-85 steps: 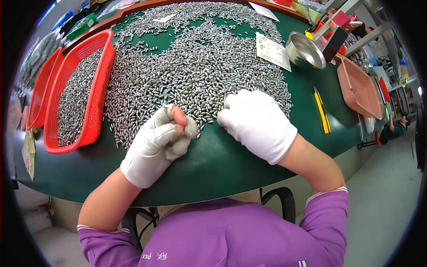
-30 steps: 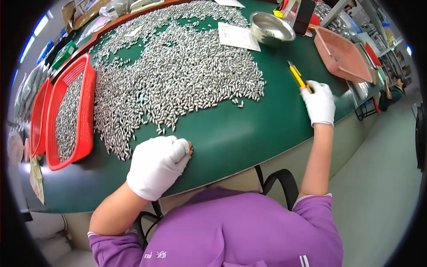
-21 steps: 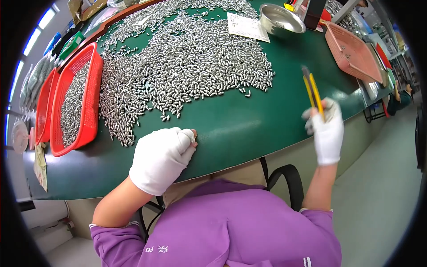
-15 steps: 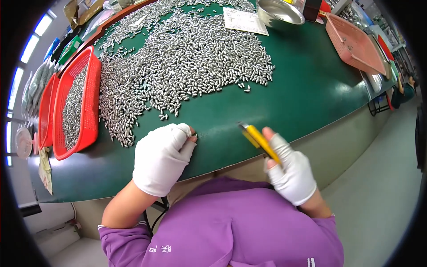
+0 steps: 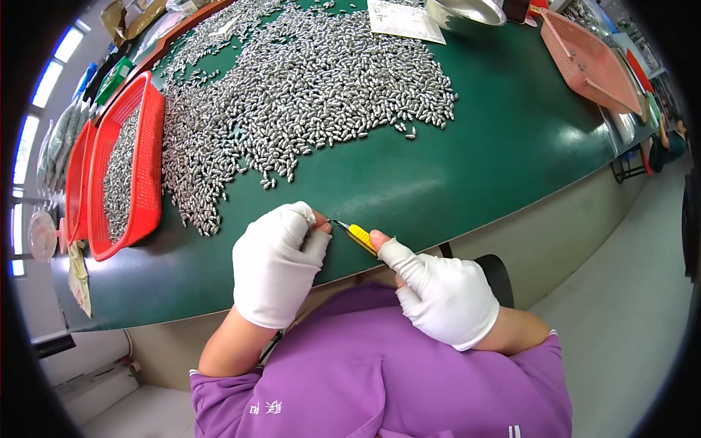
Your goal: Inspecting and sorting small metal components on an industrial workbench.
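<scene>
My left hand, in a white glove with bare fingertips, is closed in a pinch above the green table. A small metal part shows barely at its fingertips, mostly hidden by them. My right hand, gloved the same way, is wrapped round a yellow utility knife. The knife points left, its dark tip at the left fingertips; whether it touches the part I cannot tell. Beyond both hands a wide spread of small silvery metal parts covers much of the table.
A red plastic basket of metal parts stands at the left, another red basket beside it. A white paper sheet and a steel bowl lie at the far side. A pink basket stands far right. The table's near edge runs before me.
My right hand has swung the knife leftward, bringing its tip up to my left fingertips. My left hand has shifted slightly right, still pinched.
</scene>
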Action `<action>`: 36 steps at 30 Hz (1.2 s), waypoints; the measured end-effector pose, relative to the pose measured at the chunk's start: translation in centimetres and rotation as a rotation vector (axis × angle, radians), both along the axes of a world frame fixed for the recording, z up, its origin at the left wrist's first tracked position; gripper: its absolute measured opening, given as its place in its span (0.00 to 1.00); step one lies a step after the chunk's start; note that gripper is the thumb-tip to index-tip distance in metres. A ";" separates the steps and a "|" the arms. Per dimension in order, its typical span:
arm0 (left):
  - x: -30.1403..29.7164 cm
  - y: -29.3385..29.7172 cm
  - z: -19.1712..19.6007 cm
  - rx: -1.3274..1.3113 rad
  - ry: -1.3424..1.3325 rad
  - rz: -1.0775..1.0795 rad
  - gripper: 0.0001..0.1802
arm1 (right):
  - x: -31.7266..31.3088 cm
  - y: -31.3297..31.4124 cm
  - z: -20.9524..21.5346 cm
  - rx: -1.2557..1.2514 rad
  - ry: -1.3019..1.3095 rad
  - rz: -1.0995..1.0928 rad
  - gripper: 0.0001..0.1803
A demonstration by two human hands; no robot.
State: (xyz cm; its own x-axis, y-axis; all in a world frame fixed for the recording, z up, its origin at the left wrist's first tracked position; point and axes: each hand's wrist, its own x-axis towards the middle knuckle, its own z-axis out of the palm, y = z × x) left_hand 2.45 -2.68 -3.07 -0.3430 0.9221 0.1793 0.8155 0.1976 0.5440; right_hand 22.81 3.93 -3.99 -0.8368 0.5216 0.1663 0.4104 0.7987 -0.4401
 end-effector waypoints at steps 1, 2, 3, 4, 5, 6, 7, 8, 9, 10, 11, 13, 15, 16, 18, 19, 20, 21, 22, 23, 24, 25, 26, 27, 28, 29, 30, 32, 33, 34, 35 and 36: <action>0.0 0.0 0.0 0.008 0.008 -0.008 0.05 | 0.0 -0.1 0.1 0.005 -0.015 0.002 0.36; 0.0 0.0 0.0 0.016 0.016 -0.016 0.04 | 0.0 -0.1 0.1 0.003 -0.015 0.000 0.36; 0.0 0.0 0.0 0.014 0.017 -0.019 0.04 | -0.1 -0.2 0.1 0.005 -0.011 0.002 0.36; 0.1 0.0 0.0 0.010 0.011 -0.011 0.04 | -0.1 -0.2 0.1 0.008 -0.009 0.006 0.37; 0.1 0.0 0.0 0.006 0.005 -0.004 0.05 | -0.1 -0.2 0.2 0.007 -0.010 0.005 0.37; 0.1 0.0 0.0 0.005 0.004 -0.005 0.05 | -0.2 -0.2 0.3 -0.003 -0.016 0.011 0.37; 0.1 0.0 0.0 0.005 0.001 -0.004 0.05 | -0.3 -0.1 0.3 -0.014 -0.022 0.020 0.37; 0.1 0.0 0.0 0.006 -0.003 -0.003 0.05 | -0.4 -0.1 0.4 -0.016 -0.025 0.021 0.37; 0.1 0.0 0.0 0.004 -0.006 -0.003 0.05 | -0.4 0.0 0.5 -0.043 -0.018 0.019 0.36; 0.0 0.0 -0.1 0.009 -0.001 -0.008 0.05 | -0.5 0.2 0.6 -0.069 -0.012 0.021 0.36; 0.0 0.0 -0.1 0.013 0.004 -0.013 0.05 | -0.6 0.4 0.9 -0.071 -0.016 0.023 0.36; -0.1 0.1 0.0 0.010 -0.002 -0.014 0.05 | -0.7 1.0 2.0 -0.174 -0.078 0.046 0.33; -0.1 0.1 0.1 0.005 -0.007 -0.015 0.05 | -0.9 2.0 2.8 -0.195 -0.131 0.080 0.32; -0.1 0.1 0.2 -0.007 -0.011 -0.017 0.05 | -0.9 2.4 3.3 -0.211 -0.181 0.106 0.31; -0.1 0.2 0.3 -0.017 -0.015 -0.018 0.05 | -1.2 3.0 4.1 -0.229 -0.214 0.123 0.31; -0.2 0.2 0.3 -0.026 -0.010 -0.026 0.05 | -1.2 3.2 4.4 -0.233 -0.248 0.132 0.31; -0.2 0.2 0.4 -0.033 -0.004 -0.034 0.05 | -1.3 3.3 4.6 -0.236 -0.282 0.141 0.31; -0.1 0.2 0.5 -0.028 -0.004 -0.033 0.05 | -1.3 3.1 4.7 -0.232 -0.282 0.141 0.31; -0.1 0.2 0.4 -0.019 -0.005 -0.028 0.05 | -1.3 2.8 4.5 -0.205 -0.290 0.121 0.30; 0.0 0.2 0.4 -0.008 -0.005 -0.022 0.06 | -1.3 2.5 4.3 -0.178 -0.297 0.102 0.30; -0.1 0.1 0.4 0.000 -0.004 -0.023 0.06 | -1.3 2.2 4.3 -0.155 -0.317 0.082 0.29; 0.0 0.1 0.3 0.002 -0.009 -0.020 0.05 | -1.2 2.2 4.1 -0.143 -0.317 0.084 0.29; 0.0 0.2 0.3 0.005 -0.014 -0.017 0.05 | -1.0 2.2 3.8 -0.218 -0.289 0.050 0.30; -0.1 0.2 0.4 0.017 -0.013 -0.013 0.05 | -0.8 2.1 3.5 -0.293 -0.261 0.016 0.30; -0.1 0.3 0.5 -0.017 -0.028 -0.034 0.05 | -0.4 2.1 3.2 -0.324 -0.187 -0.047 0.30; -0.2 0.4 0.7 -0.052 -0.043 -0.058 0.04 | 0.3 2.1 2.9 -0.356 -0.112 -0.112 0.31; -0.3 0.4 0.9 -0.042 -0.044 -0.057 0.04 | 1.4 2.5 1.5 -0.143 0.104 -0.174 0.34; -1.5 -0.3 1.5 -0.104 -0.365 0.018 0.03 | 2.2 3.9 1.9 -0.076 0.251 -0.388 0.35; -2.4 -0.5 1.8 -0.097 -0.389 0.036 0.02 | 2.6 4.5 2.8 -0.181 0.205 -0.576 0.34; -3.4 -0.5 1.5 -0.079 -0.569 0.053 0.02 | 3.3 5.9 2.6 0.017 0.231 -0.616 0.35; -3.9 0.2 2.3 -0.086 -0.820 0.053 0.02 | 4.4 7.3 3.1 0.196 0.088 -0.680 0.35; -4.3 1.0 3.5 -0.139 -0.943 0.109 0.03 | 5.1 9.0 2.5 0.284 -0.010 -0.790 0.34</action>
